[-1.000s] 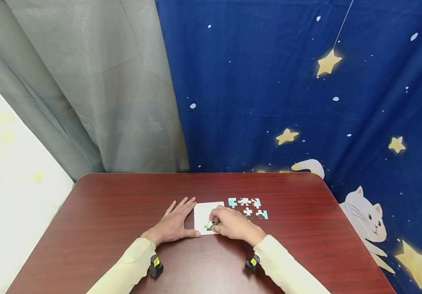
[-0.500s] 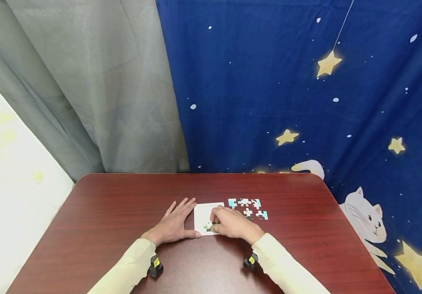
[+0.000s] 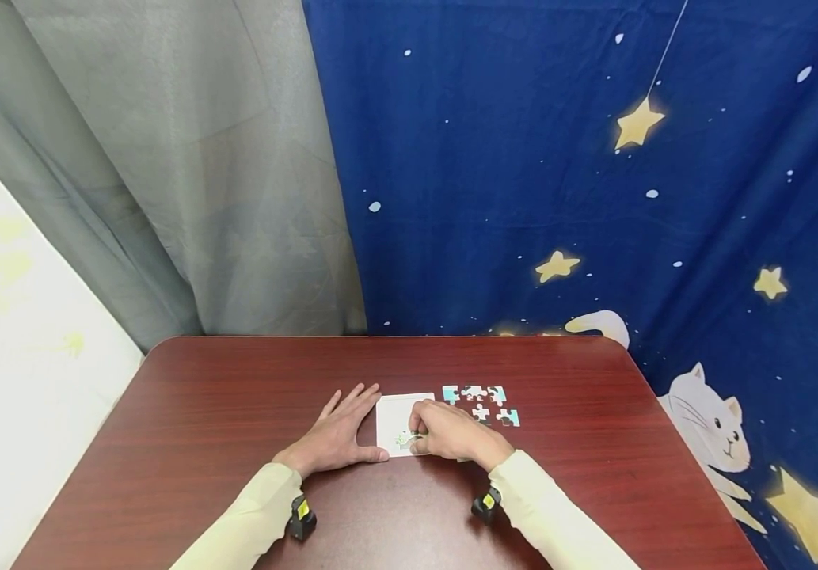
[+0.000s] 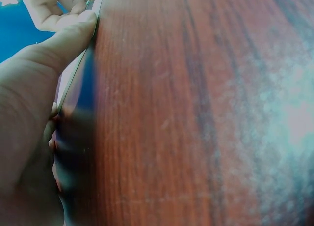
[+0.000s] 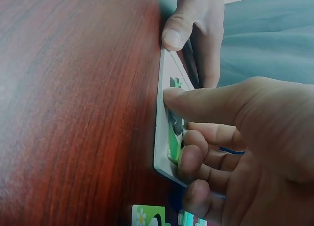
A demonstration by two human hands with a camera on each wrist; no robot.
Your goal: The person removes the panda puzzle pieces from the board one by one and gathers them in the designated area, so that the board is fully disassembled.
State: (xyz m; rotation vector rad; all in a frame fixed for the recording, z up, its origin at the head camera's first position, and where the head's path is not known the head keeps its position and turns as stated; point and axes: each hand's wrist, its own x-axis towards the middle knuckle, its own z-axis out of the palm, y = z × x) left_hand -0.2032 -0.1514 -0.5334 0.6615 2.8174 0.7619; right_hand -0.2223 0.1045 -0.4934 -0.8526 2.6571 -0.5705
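A white square puzzle tray (image 3: 390, 408) lies on the table between my two hands. My left hand (image 3: 337, 435) rests spread along its left side, with the thumb on the near left corner. My right hand (image 3: 451, 431) is over the tray's right part, thumb and curled fingers pinching a green, white and dark jigsaw piece (image 5: 174, 137) low against the tray surface. In the right wrist view the thumb presses on the printed face. The right hand covers part of the piece, so whether it joins another piece cannot be told.
Several loose jigsaw pieces (image 3: 475, 392) lie right of the tray, behind my right hand. One green piece with a flower (image 5: 147, 215) shows at the bottom of the right wrist view. The reddish-brown table (image 3: 273, 364) reaches back to the curtains (image 3: 466, 198).
My right hand has shifted very slightly, its wrist moving a little left, with the fingers staying on the piece. My left hand and the tray have kept their places.
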